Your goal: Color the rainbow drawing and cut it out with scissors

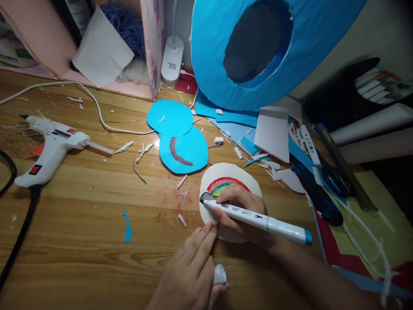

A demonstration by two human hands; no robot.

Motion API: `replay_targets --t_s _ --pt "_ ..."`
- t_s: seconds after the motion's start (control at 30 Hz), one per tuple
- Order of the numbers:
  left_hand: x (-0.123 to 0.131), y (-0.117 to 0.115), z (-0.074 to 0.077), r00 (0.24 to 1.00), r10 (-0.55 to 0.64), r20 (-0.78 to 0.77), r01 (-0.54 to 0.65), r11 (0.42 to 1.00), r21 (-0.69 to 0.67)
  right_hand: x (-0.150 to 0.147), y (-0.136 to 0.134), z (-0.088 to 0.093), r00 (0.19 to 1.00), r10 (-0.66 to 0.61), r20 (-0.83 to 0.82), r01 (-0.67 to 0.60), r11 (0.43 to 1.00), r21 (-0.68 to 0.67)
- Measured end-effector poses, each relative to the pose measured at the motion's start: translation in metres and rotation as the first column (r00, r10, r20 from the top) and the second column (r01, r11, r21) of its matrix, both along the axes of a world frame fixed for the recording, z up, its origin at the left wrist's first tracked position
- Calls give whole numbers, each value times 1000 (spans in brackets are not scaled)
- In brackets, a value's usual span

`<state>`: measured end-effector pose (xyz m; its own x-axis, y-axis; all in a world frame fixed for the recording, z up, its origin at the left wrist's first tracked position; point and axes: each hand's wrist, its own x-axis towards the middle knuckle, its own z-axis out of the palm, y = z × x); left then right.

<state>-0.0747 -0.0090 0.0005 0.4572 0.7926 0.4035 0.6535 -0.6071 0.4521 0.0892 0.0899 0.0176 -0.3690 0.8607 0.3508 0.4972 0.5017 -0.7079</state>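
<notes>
My right hand (241, 206) grips a white marker (258, 218) with a blue end, its tip on the left part of a white rounded paper piece (237, 234). A rainbow (226, 183) in red, orange, blue and green is drawn there, partly behind my fingers. Beside it, at the tip, is a grey patch with a dark outline (208, 197). My left hand (190, 267) lies with its fingers stretched to the paper's lower left edge. A white marker cap (220, 274) is tucked between its thumb and fingers.
Two blue rounded paper pieces (183, 146) lie beyond the paper. A white glue gun (53, 148) is at left with its black cord. A big blue ring (206, 56) stands behind. Paper scraps, a dark-handled tool (318, 193) and coloured sheets (368, 215) crowd the right.
</notes>
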Motion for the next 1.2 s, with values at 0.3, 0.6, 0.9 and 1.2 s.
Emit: replay_targets --t_s 0.3,0.6,0.9,1.2 --pt "-1 0 2 1000 -7 -10 7 1000 -18 -1 1 4 999 -24 35 26 999 -32" --pt "0 2 3 1000 -5 -11 5 1000 -1 0 -1 1 1000 4 6 -4 1000 -17" --pt "-1 -1 1 1000 -16 -20 16 1000 -14 1 0 0 1000 0 14 0 1000 -1" --pt "-2 -1 2 1000 -23 -3 23 998 -50 1 -1 0 1000 -6 27 5 1000 4"
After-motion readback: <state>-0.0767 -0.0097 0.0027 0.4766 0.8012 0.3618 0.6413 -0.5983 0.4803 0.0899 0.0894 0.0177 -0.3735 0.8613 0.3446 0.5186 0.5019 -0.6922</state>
